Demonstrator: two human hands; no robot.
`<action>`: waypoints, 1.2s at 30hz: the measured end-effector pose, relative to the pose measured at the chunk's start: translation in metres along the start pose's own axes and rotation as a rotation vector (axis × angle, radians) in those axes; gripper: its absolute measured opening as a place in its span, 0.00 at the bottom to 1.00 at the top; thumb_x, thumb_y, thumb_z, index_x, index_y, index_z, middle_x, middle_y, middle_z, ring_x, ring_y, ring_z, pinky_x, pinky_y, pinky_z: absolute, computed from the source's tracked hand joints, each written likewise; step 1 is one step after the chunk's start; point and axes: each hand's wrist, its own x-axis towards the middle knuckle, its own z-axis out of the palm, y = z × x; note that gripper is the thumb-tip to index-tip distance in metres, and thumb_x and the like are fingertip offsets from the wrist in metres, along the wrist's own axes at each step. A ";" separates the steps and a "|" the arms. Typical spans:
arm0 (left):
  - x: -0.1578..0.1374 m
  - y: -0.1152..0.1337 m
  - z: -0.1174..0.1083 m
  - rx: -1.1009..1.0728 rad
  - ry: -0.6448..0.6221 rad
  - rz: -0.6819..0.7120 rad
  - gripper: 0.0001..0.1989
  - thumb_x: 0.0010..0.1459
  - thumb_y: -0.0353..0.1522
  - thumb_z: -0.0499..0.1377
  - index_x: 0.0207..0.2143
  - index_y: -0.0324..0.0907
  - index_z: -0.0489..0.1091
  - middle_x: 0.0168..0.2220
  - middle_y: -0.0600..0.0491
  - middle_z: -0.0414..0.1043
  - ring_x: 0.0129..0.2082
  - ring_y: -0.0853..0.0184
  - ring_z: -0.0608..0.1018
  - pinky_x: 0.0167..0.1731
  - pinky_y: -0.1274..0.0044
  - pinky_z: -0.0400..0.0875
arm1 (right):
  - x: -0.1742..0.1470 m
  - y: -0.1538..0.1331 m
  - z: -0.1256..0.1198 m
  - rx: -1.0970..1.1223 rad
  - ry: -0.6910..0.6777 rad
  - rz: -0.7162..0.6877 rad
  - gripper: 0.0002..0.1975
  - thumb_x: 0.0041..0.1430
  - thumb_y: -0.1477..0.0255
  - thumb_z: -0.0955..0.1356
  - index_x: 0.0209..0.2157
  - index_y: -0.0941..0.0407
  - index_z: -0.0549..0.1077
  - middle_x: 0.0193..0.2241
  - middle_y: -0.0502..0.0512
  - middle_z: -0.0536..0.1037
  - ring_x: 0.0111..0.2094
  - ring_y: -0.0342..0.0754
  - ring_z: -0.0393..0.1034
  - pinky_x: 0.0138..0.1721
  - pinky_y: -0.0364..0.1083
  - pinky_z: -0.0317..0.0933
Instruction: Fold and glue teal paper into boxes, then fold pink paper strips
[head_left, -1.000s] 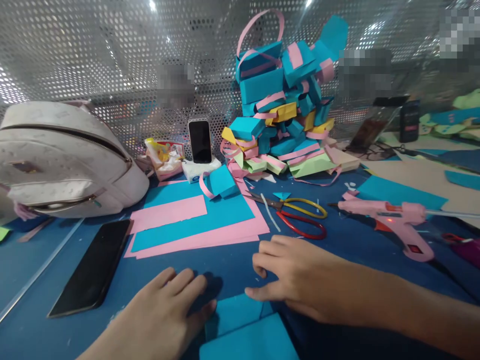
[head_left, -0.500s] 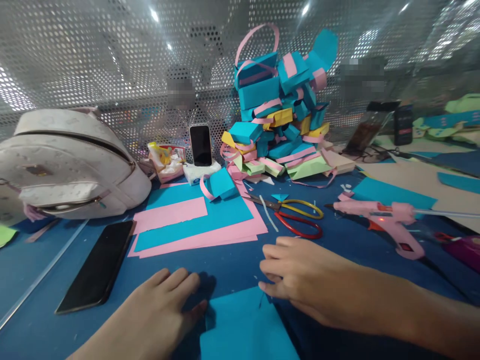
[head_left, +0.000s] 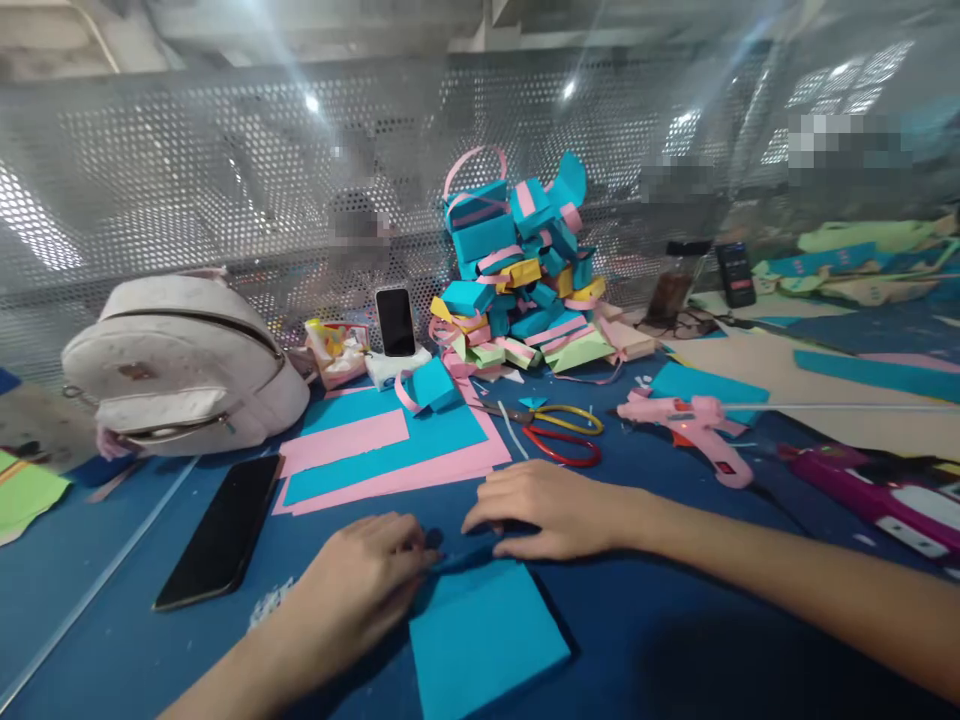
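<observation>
A folded piece of blue paper (head_left: 487, 635) lies on the table in front of me, with a narrow, shaded flap along its far edge. My left hand (head_left: 375, 560) is closed at the far left corner, thumb and fingers pinching the flap's end. Over the far right corner arches my right hand (head_left: 544, 510), its fingers bent, with a gap between them and the thumb. The right thumb tip is by the flap; whether it presses on it I cannot tell. Beyond the hands lie scissors (head_left: 559, 448) with one yellow and one red handle.
A pink glue gun (head_left: 697, 425) lies at right, near a purple device (head_left: 874, 495). Blue and pink sheets (head_left: 442, 435), a black phone (head_left: 225, 530) and a white backpack (head_left: 187, 370) are at left. Small paper bags (head_left: 517, 280) are piled at the back.
My left hand has closed at the paper's far left corner. My right hand has come nearer the left, along the far edge. The view has tilted up and shifted right.
</observation>
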 end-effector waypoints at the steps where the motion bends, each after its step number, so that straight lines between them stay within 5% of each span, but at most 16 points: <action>1: 0.000 -0.002 0.001 -0.060 0.057 -0.026 0.16 0.67 0.27 0.49 0.50 0.47 0.72 0.42 0.50 0.76 0.39 0.63 0.79 0.37 0.73 0.74 | 0.000 0.000 0.002 0.027 0.053 0.036 0.11 0.65 0.70 0.68 0.48 0.55 0.74 0.38 0.54 0.78 0.39 0.49 0.71 0.39 0.46 0.61; 4: -0.003 -0.004 0.000 -0.203 0.267 -0.073 0.14 0.68 0.28 0.50 0.50 0.46 0.72 0.44 0.51 0.80 0.42 0.65 0.82 0.40 0.77 0.76 | 0.000 -0.002 0.006 0.117 0.272 0.121 0.08 0.67 0.71 0.66 0.44 0.55 0.76 0.41 0.55 0.77 0.44 0.49 0.70 0.44 0.46 0.62; 7: -0.007 0.002 -0.005 -0.146 0.480 0.010 0.15 0.66 0.27 0.52 0.52 0.45 0.70 0.43 0.51 0.81 0.41 0.66 0.83 0.39 0.77 0.77 | -0.002 -0.007 0.005 0.232 0.453 0.111 0.12 0.68 0.72 0.64 0.50 0.53 0.73 0.47 0.57 0.74 0.49 0.49 0.68 0.49 0.49 0.62; 12: -0.013 0.018 -0.007 0.072 0.617 0.185 0.21 0.63 0.20 0.51 0.56 0.40 0.67 0.49 0.47 0.79 0.48 0.66 0.81 0.45 0.76 0.78 | -0.003 -0.014 0.005 0.330 0.533 -0.015 0.14 0.68 0.72 0.63 0.54 0.53 0.71 0.49 0.59 0.72 0.51 0.49 0.66 0.52 0.52 0.62; 17: -0.013 0.030 0.000 0.202 0.518 0.334 0.21 0.63 0.20 0.49 0.57 0.35 0.67 0.55 0.43 0.74 0.56 0.61 0.76 0.52 0.68 0.75 | -0.003 -0.012 0.010 0.305 0.535 -0.147 0.21 0.65 0.81 0.57 0.52 0.54 0.73 0.49 0.58 0.75 0.52 0.49 0.67 0.54 0.55 0.61; 26: -0.009 0.034 0.005 0.275 0.436 0.443 0.17 0.67 0.35 0.54 0.52 0.34 0.70 0.52 0.45 0.77 0.52 0.58 0.79 0.53 0.65 0.74 | -0.001 -0.016 0.017 0.309 0.454 -0.092 0.15 0.67 0.74 0.62 0.52 0.55 0.73 0.51 0.59 0.76 0.53 0.49 0.67 0.55 0.54 0.60; 32: -0.008 0.019 -0.021 -0.075 0.131 0.367 0.30 0.63 0.43 0.59 0.63 0.42 0.59 0.61 0.43 0.68 0.61 0.60 0.70 0.57 0.66 0.69 | -0.002 -0.012 0.024 0.479 0.405 -0.014 0.16 0.70 0.70 0.62 0.56 0.52 0.71 0.54 0.57 0.73 0.57 0.49 0.65 0.59 0.55 0.56; 36: -0.004 0.007 -0.024 -0.279 0.072 0.309 0.27 0.59 0.39 0.64 0.60 0.49 0.65 0.65 0.46 0.62 0.65 0.59 0.64 0.58 0.63 0.67 | -0.002 -0.012 0.022 0.622 0.371 0.073 0.18 0.69 0.66 0.63 0.58 0.53 0.69 0.55 0.58 0.73 0.56 0.51 0.66 0.59 0.55 0.58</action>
